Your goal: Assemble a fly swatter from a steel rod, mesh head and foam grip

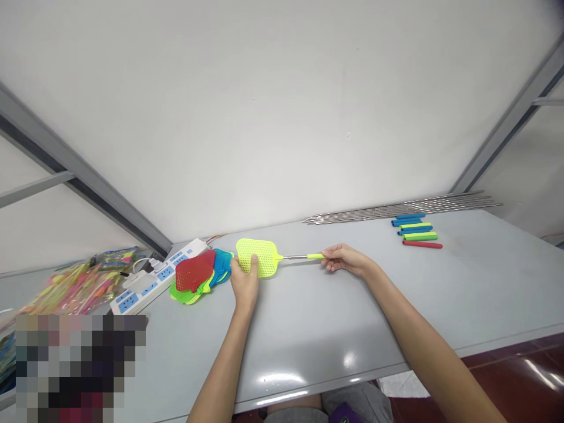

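Your left hand [244, 281] clasps the perforated lime plastic fly swatter [259, 257] mid-counter [308, 335], thumb on top, fingers hidden beneath. Your right hand [346, 261] pinches its yellow grip [315, 256]. Red, blue and green swatters [196, 276] overlap just left, beside a power strip [152, 283]. Steel rods [405, 208] lie upper right; pixelation [74, 364] hides the lower-left corner.

A lime-yellow fly swatter [255, 257] shows a dotted grid of holes, matching the mesh on a red fly swatter [194, 270], a blue fly swatter [222, 265] and a green fly swatter [185, 295] piled beside it.
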The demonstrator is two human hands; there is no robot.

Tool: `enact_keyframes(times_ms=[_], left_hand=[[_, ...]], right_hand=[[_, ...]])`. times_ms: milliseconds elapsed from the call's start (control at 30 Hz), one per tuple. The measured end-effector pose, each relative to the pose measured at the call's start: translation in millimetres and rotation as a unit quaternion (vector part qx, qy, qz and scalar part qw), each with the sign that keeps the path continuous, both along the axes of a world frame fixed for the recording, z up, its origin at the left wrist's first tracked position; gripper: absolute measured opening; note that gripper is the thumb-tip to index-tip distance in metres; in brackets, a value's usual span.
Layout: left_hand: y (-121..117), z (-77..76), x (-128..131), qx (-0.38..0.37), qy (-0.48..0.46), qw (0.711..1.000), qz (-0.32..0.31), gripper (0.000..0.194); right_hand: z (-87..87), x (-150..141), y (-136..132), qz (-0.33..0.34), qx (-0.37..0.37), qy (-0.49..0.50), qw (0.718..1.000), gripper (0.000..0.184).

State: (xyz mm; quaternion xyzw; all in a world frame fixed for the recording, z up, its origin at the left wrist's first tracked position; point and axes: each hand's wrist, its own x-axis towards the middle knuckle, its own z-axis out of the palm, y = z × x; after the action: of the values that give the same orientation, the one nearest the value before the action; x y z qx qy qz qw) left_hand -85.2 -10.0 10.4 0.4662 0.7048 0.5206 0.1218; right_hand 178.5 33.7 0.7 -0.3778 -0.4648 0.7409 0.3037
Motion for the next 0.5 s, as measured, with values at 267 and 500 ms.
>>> enact_keyframes(times_ms=[267, 500], left_hand=[[0.9, -1.8, 1.5, -0.007, -0.002, 1.0, -0.006, 0.038], [1.1, -5.2, 0.8, -0.017, 0.007, 1.0, -0.015, 0.038]], right_hand=[[-1.4, 0.2, 1.2, -0.008, -0.005, 0.002, 1.0, 0.024], [0.1, 0.4, 1.2, -0.018, -0.011, 0.013, 1.0, 0.023]])
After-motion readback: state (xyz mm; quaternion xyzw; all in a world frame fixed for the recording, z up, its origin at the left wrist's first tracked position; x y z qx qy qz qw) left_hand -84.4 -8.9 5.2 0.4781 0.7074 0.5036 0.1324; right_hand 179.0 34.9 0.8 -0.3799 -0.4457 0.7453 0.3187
